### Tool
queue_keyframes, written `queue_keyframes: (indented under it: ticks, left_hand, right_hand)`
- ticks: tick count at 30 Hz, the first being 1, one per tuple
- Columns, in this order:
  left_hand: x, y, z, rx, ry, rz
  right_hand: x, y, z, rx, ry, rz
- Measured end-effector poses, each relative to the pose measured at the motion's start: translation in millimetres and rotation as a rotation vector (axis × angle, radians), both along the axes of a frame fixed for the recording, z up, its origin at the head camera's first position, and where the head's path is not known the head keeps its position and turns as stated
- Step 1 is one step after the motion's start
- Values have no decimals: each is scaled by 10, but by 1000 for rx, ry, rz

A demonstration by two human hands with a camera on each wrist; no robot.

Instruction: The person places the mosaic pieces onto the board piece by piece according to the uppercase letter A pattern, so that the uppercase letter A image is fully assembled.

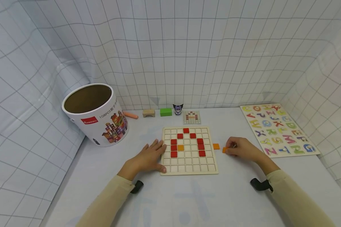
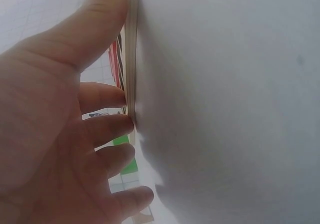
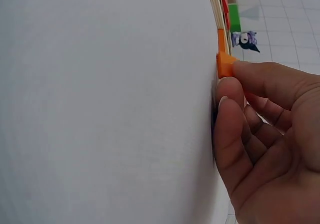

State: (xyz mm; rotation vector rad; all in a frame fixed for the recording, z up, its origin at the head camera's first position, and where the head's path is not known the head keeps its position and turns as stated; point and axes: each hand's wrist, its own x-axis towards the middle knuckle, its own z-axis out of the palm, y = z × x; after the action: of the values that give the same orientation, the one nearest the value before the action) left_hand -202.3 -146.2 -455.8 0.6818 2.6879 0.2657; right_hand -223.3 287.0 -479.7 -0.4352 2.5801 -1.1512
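A wooden grid board (image 1: pixel 189 169) lies flat on the white table, with several red square tiles (image 1: pixel 174 142) forming an arch and one orange tile (image 1: pixel 180 147) inside it. My left hand (image 1: pixel 149 157) rests at the board's left edge, fingers spread, thumb on its lower left corner. Between the thumb and fingertip of my right hand (image 1: pixel 240 147) is an orange square tile (image 3: pixel 226 65), just right of the board. Another orange tile (image 1: pixel 216 146) lies beside the board's right edge. Behind the board sits a small pattern card (image 1: pixel 192 117) showing a similar arch.
A large white bucket (image 1: pixel 102 126) stands at the back left. Along the back are an orange stick (image 1: pixel 130 115), a wooden arch block (image 1: pixel 149 113), a green block (image 1: pixel 166 112) and a small dark figurine (image 1: pixel 177 109). An alphabet puzzle board (image 1: pixel 279 130) lies at the right.
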Motion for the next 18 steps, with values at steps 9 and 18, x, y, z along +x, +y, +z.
queue_keyframes:
  ticks: [9, 18]
  left_hand:
    - [24, 10, 31, -5, -5, 5]
    - [24, 12, 57, -9, -7, -1]
  right_hand:
    - [-51, -58, 21, -149, -93, 18]
    - [-163, -672, 180, -319, -138, -65]
